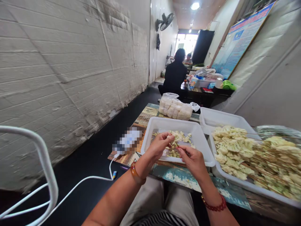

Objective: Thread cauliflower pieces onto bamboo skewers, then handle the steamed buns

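My left hand (161, 145) is closed in a pinch on a pale cauliflower piece (169, 137) over a white plastic tray (150, 131) that holds several loose florets (182, 137). Just to its right, my right hand (192, 158) is closed on a thin wooden skewer (182, 150) whose tip points toward the piece. Both hands hover above the near edge of that tray. An amber bracelet sits on my left wrist and a red bead bracelet on my right.
A larger white tray (219, 171) at right is piled with skewered cauliflower (258, 157). A clear bag of pale food (175, 108) lies behind the near tray. A phone (128, 141) with a white cable lies at the table's left. A person in black (175, 77) sits farther back.
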`<action>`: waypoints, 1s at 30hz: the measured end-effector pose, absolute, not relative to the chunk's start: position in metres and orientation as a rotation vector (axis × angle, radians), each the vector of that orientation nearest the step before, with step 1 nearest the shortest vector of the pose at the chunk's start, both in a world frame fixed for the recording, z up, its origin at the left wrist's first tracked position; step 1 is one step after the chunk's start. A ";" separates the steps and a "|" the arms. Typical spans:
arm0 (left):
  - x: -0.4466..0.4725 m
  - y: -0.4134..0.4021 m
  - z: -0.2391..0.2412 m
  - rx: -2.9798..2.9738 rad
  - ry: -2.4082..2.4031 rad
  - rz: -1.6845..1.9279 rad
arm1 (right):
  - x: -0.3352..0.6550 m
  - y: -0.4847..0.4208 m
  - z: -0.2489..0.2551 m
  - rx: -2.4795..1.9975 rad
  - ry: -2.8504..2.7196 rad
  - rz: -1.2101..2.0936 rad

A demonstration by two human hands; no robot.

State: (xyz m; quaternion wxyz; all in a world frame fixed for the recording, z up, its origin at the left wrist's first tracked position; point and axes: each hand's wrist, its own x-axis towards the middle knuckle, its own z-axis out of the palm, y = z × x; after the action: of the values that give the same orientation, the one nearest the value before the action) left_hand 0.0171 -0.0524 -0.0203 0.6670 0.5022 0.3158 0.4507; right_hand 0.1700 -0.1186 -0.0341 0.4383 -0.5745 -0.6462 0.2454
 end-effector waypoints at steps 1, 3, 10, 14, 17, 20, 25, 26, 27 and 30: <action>0.017 -0.052 -0.020 1.143 0.713 1.025 | 0.170 -0.118 -0.033 -1.427 -1.632 0.568; 0.017 -0.051 -0.020 1.162 0.710 1.020 | 0.168 -0.118 -0.032 -1.418 -1.663 0.481; 0.020 -0.051 -0.017 1.148 0.705 0.978 | 0.157 -0.121 -0.028 -1.424 -1.685 0.294; 0.020 -0.050 -0.016 1.112 0.684 0.952 | 0.165 -0.121 -0.031 -1.409 -1.652 0.429; 0.011 -0.044 -0.009 1.025 0.671 0.973 | 0.183 -0.119 -0.034 -1.433 -1.473 0.577; -0.003 -0.035 0.002 1.001 0.724 1.033 | 0.202 -0.117 -0.039 -1.413 -1.205 0.650; 0.000 -0.012 0.010 1.279 0.807 0.989 | 0.211 -0.112 -0.046 -1.313 -0.967 0.642; 0.006 -0.007 0.009 1.374 0.808 0.942 | 0.211 -0.111 -0.047 -1.314 -0.951 0.627; 0.013 -0.002 0.008 1.489 0.812 0.887 | 0.210 -0.111 -0.048 -1.321 -0.949 0.616; 0.037 0.012 0.001 1.991 0.913 0.651 | 0.210 -0.113 -0.048 -1.342 -0.987 0.594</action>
State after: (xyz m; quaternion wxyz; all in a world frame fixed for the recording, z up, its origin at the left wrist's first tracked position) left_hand 0.0368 0.0115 0.0008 0.4152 0.7927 0.3635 0.2590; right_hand 0.2099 -0.1126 -0.0483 0.6338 -0.5870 -0.4315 0.2598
